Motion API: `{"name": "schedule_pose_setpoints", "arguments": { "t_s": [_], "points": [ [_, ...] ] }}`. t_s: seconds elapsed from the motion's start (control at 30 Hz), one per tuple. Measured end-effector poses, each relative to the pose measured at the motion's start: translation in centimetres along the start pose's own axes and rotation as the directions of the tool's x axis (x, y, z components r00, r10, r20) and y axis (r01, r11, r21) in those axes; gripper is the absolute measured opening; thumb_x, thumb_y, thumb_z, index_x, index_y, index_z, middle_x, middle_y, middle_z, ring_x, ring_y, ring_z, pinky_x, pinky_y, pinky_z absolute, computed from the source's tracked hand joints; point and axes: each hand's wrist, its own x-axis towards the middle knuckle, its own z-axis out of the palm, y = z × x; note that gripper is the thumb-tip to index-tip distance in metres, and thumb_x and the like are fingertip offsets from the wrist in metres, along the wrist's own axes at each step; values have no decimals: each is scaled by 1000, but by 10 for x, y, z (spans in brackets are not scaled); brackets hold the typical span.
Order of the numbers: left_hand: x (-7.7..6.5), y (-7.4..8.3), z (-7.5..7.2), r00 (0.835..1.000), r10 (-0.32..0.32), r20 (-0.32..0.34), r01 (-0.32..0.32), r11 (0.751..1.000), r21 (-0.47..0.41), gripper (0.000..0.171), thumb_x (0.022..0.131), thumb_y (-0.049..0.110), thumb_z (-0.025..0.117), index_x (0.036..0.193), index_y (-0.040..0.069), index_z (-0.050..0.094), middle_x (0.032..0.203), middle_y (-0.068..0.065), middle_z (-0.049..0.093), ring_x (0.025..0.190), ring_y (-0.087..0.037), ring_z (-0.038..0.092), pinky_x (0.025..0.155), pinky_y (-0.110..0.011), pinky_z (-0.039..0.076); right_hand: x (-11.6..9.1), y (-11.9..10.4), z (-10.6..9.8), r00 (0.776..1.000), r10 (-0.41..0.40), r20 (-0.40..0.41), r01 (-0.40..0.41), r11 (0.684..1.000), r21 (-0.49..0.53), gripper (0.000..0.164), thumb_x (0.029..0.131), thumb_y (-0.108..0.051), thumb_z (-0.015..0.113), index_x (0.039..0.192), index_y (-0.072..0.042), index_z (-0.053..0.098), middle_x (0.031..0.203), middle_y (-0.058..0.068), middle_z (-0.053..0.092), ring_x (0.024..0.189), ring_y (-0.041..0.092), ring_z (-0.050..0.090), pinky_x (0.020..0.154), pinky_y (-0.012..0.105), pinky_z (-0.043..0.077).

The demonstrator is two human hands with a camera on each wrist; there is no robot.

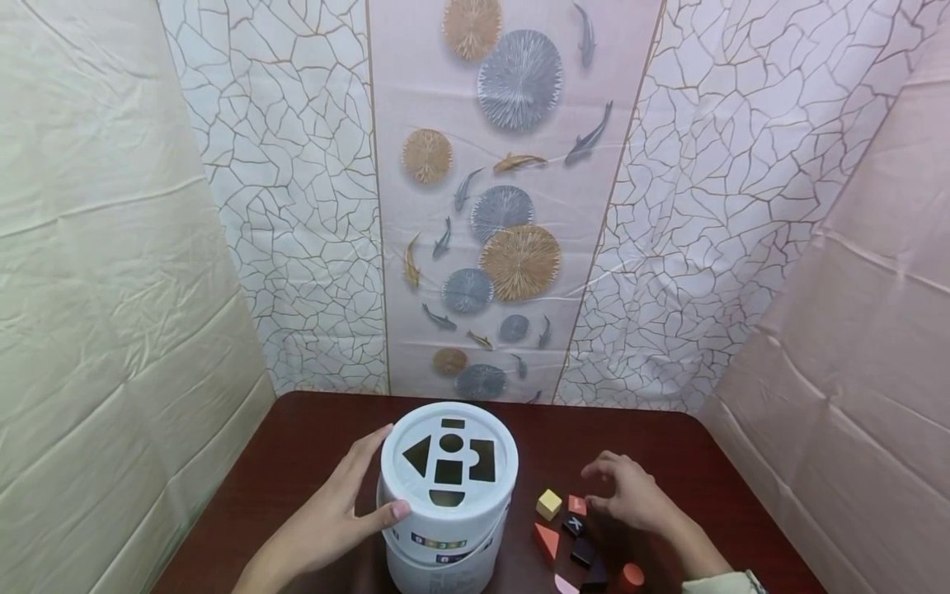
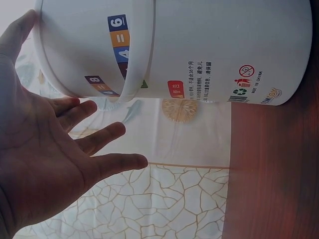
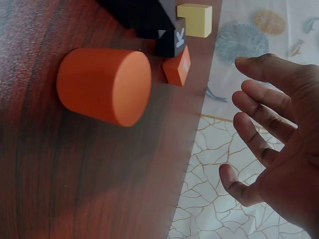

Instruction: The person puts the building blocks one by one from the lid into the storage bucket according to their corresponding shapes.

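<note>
A white bucket (image 1: 445,569) stands on the table, its lid (image 1: 397,485) pierced by several shaped holes. My left hand (image 1: 319,524) is at the bucket's left side, fingers spread, with the thumb at the lid's rim. Over the loose blocks to the right hovers my right hand (image 1: 632,495), fingers loosely bent and nothing in them. Closest to it are a small orange block (image 1: 577,504) and a black block marked K (image 1: 574,525). A yellow cube (image 1: 549,504) and an orange triangular block (image 1: 546,542) lie nearer the bucket. An orange cylinder (image 3: 104,87) looms large in the right wrist view.
Dark blocks (image 1: 582,552) and a pink piece (image 1: 566,585) lie near the bottom of the head view. The dark red table (image 1: 312,445) ends at a patterned cloth backdrop (image 1: 482,346). Plain cloth walls (image 1: 111,330) flank both sides. A handle (image 2: 137,55) hangs against the bucket.
</note>
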Motion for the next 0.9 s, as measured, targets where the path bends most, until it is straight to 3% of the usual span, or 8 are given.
{"name": "schedule_pose_setpoints", "arguments": {
  "t_s": [0.37,0.6,0.9],
  "points": [
    [0,0,0,999,-33,14,33,999,1,102,95,54,84,174,46,19,177,4,33,163,-34,37,118,-79,42,3,0,15,1000,-1,12,1,1000,-15,30,83,-19,97,108,-17,81,104,-8,67,98,18,56,74,55,46],
    [1,-1,0,1000,-22,13,22,1000,-6,102,95,55,84,173,46,20,177,4,34,163,-33,36,119,-78,42,3,-3,27,1000,22,17,-22,1000,-13,30,79,-16,99,103,-18,82,107,-7,69,105,21,59,73,47,39],
    [1,0,0,999,-37,20,37,999,-16,102,95,54,84,173,47,19,177,3,33,163,-34,37,118,-80,42,6,3,38,1000,15,11,-14,999,-48,28,77,-16,100,100,-20,82,102,-11,68,101,19,58,70,47,39]
  ]
}}
